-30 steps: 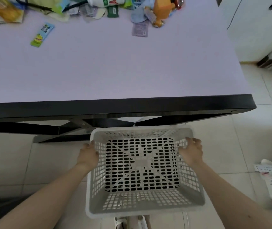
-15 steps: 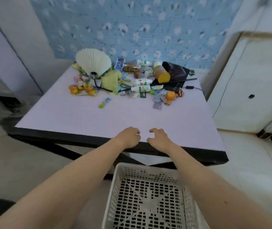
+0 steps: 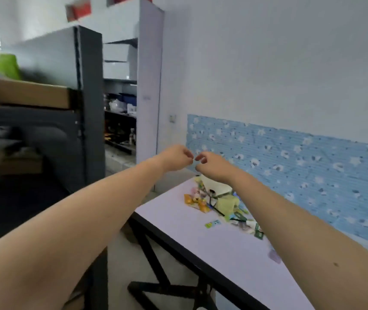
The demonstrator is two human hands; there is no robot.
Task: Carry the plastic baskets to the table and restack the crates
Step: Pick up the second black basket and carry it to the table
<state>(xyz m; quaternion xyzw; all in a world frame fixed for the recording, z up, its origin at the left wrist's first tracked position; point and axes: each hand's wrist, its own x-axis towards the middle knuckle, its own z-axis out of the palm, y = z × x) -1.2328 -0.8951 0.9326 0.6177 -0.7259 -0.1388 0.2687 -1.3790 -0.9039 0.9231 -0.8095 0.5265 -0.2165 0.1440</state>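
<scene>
No plastic basket or crate shows in the head view. Both my arms are stretched forward and raised at chest height, left of the lilac table (image 3: 212, 247). My left hand (image 3: 176, 158) is curled into a loose fist and holds nothing. My right hand (image 3: 211, 164) is just beside it, fingers curled in, also with nothing in it. The fingertips of the two hands nearly touch. Both hands hover above the table's far left corner, not touching it.
A heap of snack packets and toys (image 3: 214, 200) lies at the table's far end by the blue starred wall panel (image 3: 301, 166). A dark metal shelf (image 3: 89, 108) with cardboard boxes (image 3: 28, 92) stands left. A white cabinet (image 3: 149, 86) is behind it. Black table legs (image 3: 154, 253) cross below.
My hands let go of the white basket, which has dropped out of view. Both hands rose and came together. The view swung up and left, from the floor to the wall and shelf.
</scene>
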